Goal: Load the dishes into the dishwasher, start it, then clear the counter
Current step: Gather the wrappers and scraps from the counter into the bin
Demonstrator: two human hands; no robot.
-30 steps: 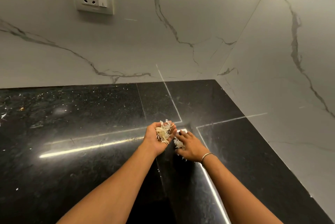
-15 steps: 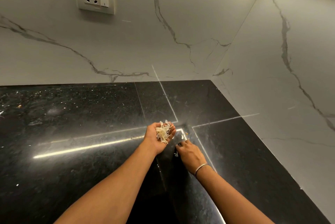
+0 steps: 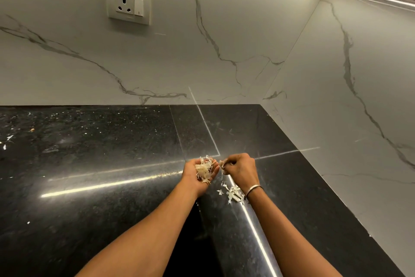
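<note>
- Scraps [image 3: 204,169], head view: a heap of pale, papery peelings lies in the palm-up left hand [image 3: 193,183], whose fingers curl up around the heap.
- The right hand [image 3: 242,170] is closed in a pinch on a few more scraps at its fingertips, just beside the left palm.
- Loose scraps [image 3: 232,193] lie on the black counter [image 3: 101,164], close to the right hand's wrist. Smaller flecks [image 3: 9,137] dot its far left.
- Handling, as I judge it: they are feather-light, dry, brittle and flyaway, so there is nothing to grip hard. Pinch small clusters, or sweep them with the hand's edge into the cupped palm, held level and close.
- Risk: a tilt or a draught would likely spill the heap.
- This looks like the counter-clearing step, and it is not yet done.
</note>
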